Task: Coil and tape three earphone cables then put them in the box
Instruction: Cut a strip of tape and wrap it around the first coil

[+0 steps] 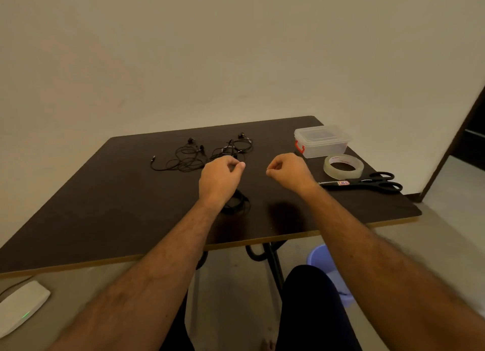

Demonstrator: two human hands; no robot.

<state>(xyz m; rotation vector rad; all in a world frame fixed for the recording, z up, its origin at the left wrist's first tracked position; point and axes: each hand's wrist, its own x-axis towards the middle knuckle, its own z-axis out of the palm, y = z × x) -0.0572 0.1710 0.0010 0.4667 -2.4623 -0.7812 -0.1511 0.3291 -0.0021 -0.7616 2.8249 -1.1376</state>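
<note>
Both hands hover above the middle of the worktop [105,193], fingers curled in. The left hand [219,178] has thumb and forefinger pinched together, and the right hand [288,172] is pinched the same way. They look to be holding a strip of clear tape stretched between them, but no tape can be made out, so I cannot tell what they clamp.

Under the left wrist, toward the near edge, lies a coiled cable [237,205], seemingly waiting to be bound. Two loose cables, one [183,157] and another [233,147], sit toward the far edge, not yet coiled.

At the far right corner stands the box [321,143], lid on. The tape roll [343,166] and scissors [367,184] lie just beside it, within the right hand's reach.
</note>
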